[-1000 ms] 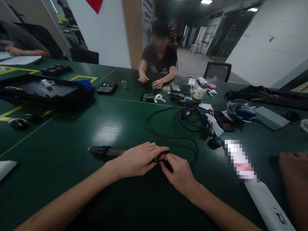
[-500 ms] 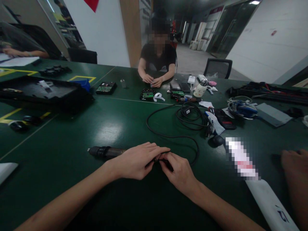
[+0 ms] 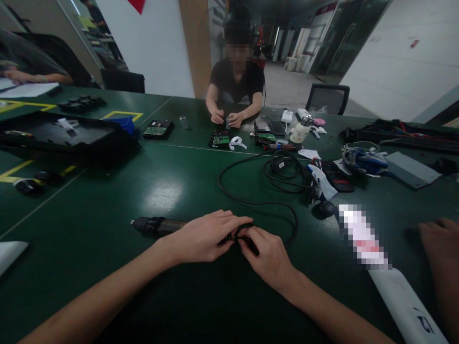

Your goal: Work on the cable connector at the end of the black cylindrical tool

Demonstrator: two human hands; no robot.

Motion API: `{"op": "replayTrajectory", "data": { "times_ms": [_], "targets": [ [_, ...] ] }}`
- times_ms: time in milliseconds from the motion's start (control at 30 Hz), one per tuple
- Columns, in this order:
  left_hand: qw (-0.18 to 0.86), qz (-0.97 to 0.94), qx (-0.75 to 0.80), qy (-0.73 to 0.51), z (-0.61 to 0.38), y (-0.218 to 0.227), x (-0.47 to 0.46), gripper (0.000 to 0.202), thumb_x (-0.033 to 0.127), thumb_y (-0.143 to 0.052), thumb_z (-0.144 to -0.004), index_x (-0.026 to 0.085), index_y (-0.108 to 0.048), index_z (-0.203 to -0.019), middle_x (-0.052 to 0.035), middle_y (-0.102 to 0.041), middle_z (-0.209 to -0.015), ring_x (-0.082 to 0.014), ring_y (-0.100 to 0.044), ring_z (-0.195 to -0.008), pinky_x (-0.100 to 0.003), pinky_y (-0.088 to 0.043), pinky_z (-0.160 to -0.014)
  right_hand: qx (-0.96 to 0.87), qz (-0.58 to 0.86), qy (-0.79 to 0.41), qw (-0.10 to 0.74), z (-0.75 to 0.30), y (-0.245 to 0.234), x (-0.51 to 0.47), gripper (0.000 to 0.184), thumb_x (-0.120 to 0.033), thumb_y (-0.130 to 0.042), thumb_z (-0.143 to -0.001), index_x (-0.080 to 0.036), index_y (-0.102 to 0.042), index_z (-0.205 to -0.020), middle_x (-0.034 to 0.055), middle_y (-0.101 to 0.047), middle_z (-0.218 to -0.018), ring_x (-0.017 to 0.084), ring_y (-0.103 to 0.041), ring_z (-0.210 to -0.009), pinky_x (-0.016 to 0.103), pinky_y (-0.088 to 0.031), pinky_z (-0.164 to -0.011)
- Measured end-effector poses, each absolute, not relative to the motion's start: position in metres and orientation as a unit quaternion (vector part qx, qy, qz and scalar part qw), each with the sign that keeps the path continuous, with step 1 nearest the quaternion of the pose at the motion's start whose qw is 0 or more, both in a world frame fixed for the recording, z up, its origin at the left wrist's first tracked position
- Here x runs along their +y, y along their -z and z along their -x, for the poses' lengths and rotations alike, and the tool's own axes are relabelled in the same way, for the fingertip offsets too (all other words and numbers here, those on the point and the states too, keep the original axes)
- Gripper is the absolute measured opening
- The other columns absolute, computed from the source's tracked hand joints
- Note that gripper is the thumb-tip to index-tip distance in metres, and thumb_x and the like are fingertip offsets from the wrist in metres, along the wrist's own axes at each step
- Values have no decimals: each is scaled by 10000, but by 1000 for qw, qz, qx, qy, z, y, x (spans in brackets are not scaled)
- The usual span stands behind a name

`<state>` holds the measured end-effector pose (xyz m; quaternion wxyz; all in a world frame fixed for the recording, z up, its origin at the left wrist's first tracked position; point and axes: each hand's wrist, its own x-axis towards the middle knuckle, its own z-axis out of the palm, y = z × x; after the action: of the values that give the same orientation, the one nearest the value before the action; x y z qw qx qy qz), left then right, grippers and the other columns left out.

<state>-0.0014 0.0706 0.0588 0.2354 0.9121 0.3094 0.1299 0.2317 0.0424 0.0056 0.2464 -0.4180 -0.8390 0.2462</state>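
Observation:
An electric screwdriver (image 3: 158, 225) with a dark body lies on the green table, its bit pointing left. My left hand (image 3: 210, 236) is closed over the rear part of it, palm down, hiding much of the body. Close beside it, my right hand (image 3: 263, 246) pinches the end of a black cable (image 3: 292, 215) at the screwdriver's tail. The fingertips of both hands nearly meet there, and small metallic parts show between them. Whether the cable's end is seated in the screwdriver I cannot tell. From my right hand the cable loops away to a coil (image 3: 283, 174).
Across the table a person (image 3: 236, 88) handles a small grey cylinder. Circuit-board units (image 3: 158, 129), a floral bottle (image 3: 300, 131) and a black tray (image 3: 53, 143) stand around. A white long-handled object (image 3: 405, 306) lies at right, near another person's hand (image 3: 439, 243).
My hands stay almost in place, with a small shift of the fingers at the cable's end. The person opposite has moved their hands slightly apart, and the grey cylinder shows more clearly.

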Motion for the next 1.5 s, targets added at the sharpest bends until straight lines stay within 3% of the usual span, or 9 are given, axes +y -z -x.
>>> {"op": "replayTrajectory", "data": {
  "times_ms": [300, 600, 833, 1000, 1367, 1500],
  "targets": [
    [249, -914, 295, -124, 1, -61, 71, 665, 122, -561, -914, 227, -352, -1536, -82, -622, -1247, -229, -588, -1133, -401, -490, -1030, -841, 413, -243, 251, -231, -8, 42, 124, -164, -574, -1005, -219, -620, -1106, 56, -705, -1060, 209, -696, -954, 330, -566, -823],
    [231, -916, 304, -121, 0, -58, 71, 698, 150, -587, -909, 235, -329, -1552, -78, -622, -1266, -232, -591, -1148, -405, -483, -1047, -838, 415, -252, 251, -231, -9, 43, 122, -164, -566, -1010, -215, -610, -1112, 55, -703, -1066, 209, -692, -964, 343, -568, -856],
    [225, -918, 304, -120, 0, -59, 72, 648, 228, -612, -938, 240, -360, -1535, -84, -628, -1253, -253, -596, -1143, -437, -492, -1027, -840, 414, -234, 261, -231, -9, 42, 90, -170, -584, -999, -214, -622, -1068, 62, -718, -1036, 205, -707, -917, 320, -586, -789],
    [242, -917, 293, -125, 1, -61, 71, 647, 139, -554, -935, 240, -351, -1541, -81, -622, -1258, -232, -585, -1151, -409, -490, -1033, -844, 415, -225, 255, -231, -8, 43, 91, -171, -577, -1002, -212, -623, -1069, 65, -716, -1035, 206, -705, -919, 323, -583, -797],
    [220, -916, 317, -114, 0, -57, 70, 651, 207, -607, -951, 252, -346, -1545, -76, -612, -1264, -245, -579, -1158, -420, -487, -1032, -842, 414, -235, 253, -231, -8, 43, 83, -171, -580, -1003, -210, -612, -1069, 65, -714, -1053, 210, -707, -936, 326, -586, -804],
    [241, -915, 298, -125, 1, -60, 70, 687, 150, -597, -918, 247, -340, -1548, -75, -610, -1274, -232, -578, -1167, -402, -483, -1040, -844, 411, -230, 258, -231, -7, 42, 117, -168, -580, -999, -215, -616, -1100, 64, -716, -1056, 214, -710, -949, 337, -591, -824]
  ]
}}
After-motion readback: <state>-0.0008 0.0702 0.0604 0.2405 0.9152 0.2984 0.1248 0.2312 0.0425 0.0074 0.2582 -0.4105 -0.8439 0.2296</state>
